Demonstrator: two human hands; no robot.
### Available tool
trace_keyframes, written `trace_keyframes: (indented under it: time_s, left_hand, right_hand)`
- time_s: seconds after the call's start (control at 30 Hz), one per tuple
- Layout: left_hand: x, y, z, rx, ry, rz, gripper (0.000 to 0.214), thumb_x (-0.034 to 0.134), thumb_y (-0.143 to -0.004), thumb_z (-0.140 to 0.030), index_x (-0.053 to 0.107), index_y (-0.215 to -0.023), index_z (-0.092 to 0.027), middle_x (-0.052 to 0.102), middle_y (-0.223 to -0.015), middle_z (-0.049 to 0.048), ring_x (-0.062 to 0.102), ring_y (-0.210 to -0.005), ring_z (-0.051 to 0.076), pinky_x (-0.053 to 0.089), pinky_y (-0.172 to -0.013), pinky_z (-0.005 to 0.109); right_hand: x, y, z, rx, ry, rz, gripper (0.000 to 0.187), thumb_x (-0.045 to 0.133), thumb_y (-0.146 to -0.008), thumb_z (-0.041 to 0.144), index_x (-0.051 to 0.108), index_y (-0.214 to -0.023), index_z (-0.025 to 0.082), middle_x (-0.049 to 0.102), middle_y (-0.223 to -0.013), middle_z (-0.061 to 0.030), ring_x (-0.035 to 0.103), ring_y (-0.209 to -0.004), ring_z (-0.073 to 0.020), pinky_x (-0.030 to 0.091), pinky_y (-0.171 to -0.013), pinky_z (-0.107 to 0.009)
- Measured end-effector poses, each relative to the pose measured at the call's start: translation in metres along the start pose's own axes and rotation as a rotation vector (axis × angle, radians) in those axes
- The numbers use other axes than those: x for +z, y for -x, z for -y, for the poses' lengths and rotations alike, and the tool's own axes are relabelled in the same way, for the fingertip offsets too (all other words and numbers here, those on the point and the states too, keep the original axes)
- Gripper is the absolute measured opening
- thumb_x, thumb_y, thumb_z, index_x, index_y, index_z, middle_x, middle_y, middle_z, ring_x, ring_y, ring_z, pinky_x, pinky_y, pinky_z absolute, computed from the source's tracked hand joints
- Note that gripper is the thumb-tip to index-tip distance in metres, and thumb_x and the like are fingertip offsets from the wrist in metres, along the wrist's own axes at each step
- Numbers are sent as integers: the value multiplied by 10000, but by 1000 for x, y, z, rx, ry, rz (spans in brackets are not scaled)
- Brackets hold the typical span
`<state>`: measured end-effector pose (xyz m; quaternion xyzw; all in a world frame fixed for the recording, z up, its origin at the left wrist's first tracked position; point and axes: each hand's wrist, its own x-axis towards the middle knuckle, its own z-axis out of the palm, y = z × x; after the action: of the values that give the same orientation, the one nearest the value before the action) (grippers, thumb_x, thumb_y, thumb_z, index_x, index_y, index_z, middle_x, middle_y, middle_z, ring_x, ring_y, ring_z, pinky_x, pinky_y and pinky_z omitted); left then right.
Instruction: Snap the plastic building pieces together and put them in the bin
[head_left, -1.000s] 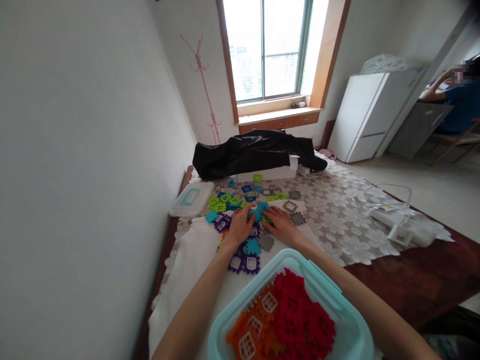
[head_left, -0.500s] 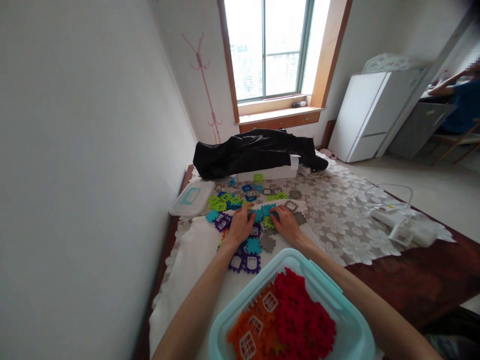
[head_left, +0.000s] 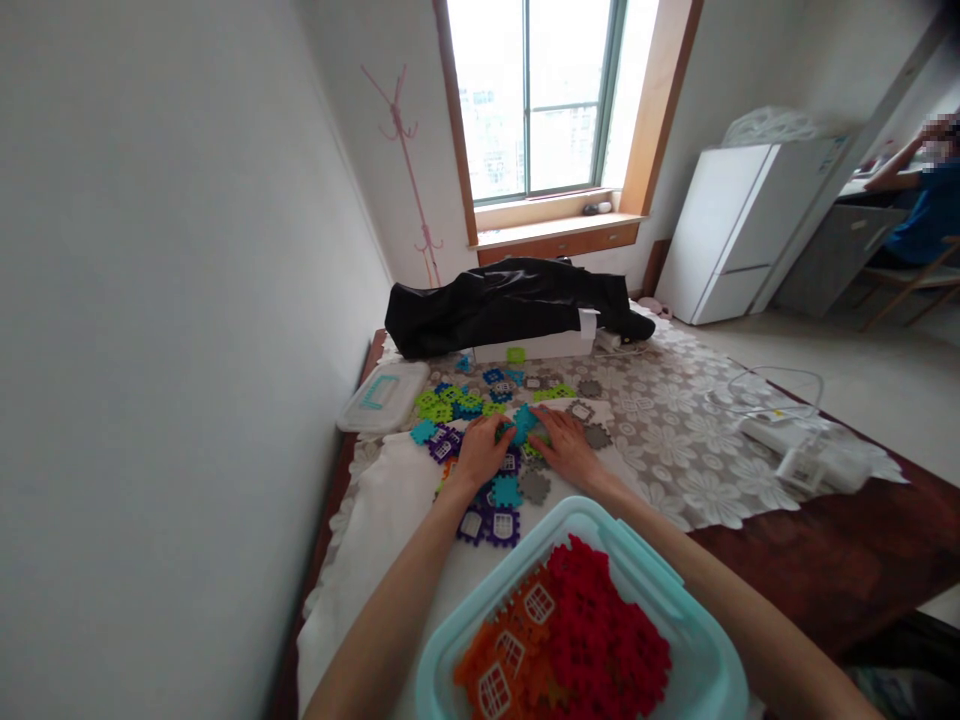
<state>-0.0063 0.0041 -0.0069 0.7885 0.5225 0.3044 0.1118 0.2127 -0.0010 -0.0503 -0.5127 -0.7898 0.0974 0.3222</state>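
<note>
At the far left we have a translucent plastic lid with a teal handle, lying beyond a white cloth. Next come purple notched plastic tiles, then our left grip, curled against a teal notched plastic tile in the middle of the heap. Our right grip closes on that tile from the other side, so both are together on it (whether a second tile sits joined beneath, we cannot tell). Pressing close to the notches, with the tile kept flat, looks the steadier way. Below sits a pale teal plastic tub of red and orange tiles; then grey gear-shaped tiles, and a floral lace tablecloth.
</note>
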Motion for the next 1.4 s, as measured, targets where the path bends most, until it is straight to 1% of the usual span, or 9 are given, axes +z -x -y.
trace_keyframes:
  time_s: [0.27,0.47,0.63,0.8,0.87,0.97,1.07,1.23,1.4]
  left_hand:
    - [0,0,-1,19,-21,36,191,626,-1013,-367,716,-1023,-199,770,-1044,70,697,-1037,245,512,-1053,416]
    - [-1,1,-3,52,-44,63,202,622,-1018,-358,725,-1121,-219,760,-1222,85,680,-1204,256,469,-1148,448]
    - [-3,2,-5,55,-84,105,229,635,-1012,-350,722,-1172,-212,711,-1382,101,625,-1339,268,409,-1222,483]
    - [-3,2,-5,53,-118,124,237,626,-1012,-369,724,-1145,-199,594,-1551,128,569,-1418,294,395,-1232,509]
    - [-2,2,-4,52,-116,124,286,626,-1014,-374,710,-1224,-200,634,-1503,133,581,-1403,289,391,-1234,500]
    - [-2,1,-3,69,-97,115,330,636,-1011,-366,688,-1302,-218,732,-1343,105,630,-1327,268,405,-1216,473]
    - [-2,0,-2,97,-77,106,247,649,-1005,-341,723,-1209,-223,769,-1223,77,671,-1228,263,439,-1171,458]
    - [-1,0,-1,117,-18,89,170,693,-980,-336,736,-1092,-215,785,-1151,72,698,-1148,264,465,-1127,439]
    - [2,1,1,139,16,71,187,675,-996,-376,720,-1073,-212,785,-1138,75,702,-1133,262,456,-1136,441]
  right_hand:
    - [-3,2,6,-9,-16,9,667,519,-1054,439,331,-1667,252,587,-1513,-173,499,-1412,-370,362,-1178,-568]
    - [-3,1,6,-5,14,26,729,516,-1054,442,257,-1700,225,601,-1481,-200,495,-1407,-388,366,-1164,-571]
    - [-4,1,5,-1,20,43,690,536,-1047,450,344,-1673,232,612,-1464,-181,507,-1390,-387,370,-1163,-569]
    - [-3,-2,-1,11,-55,14,651,601,-1013,431,453,-1612,223,633,-1420,-166,551,-1334,-355,407,-1157,-536]
    - [-4,-4,-4,1,-111,5,588,597,-1010,375,515,-1568,209,655,-1374,-157,586,-1284,-332,438,-1145,-511]
    - [-4,-5,-6,-37,-196,4,499,510,-1037,279,570,-1527,202,694,-1293,-146,637,-1212,-292,491,-1113,-463]
    - [-3,-5,-7,-72,-259,4,483,453,-1046,218,592,-1509,222,716,-1294,-130,660,-1216,-270,516,-1103,-440]
    - [0,-4,-7,-40,-302,-30,394,506,-1020,180,686,-1369,212,736,-1323,-117,689,-1225,-269,520,-1113,-445]
    - [-2,-3,-6,29,-245,-33,280,560,-1009,191,723,-1235,212,782,-1166,-111,729,-1077,-276,555,-995,-422]
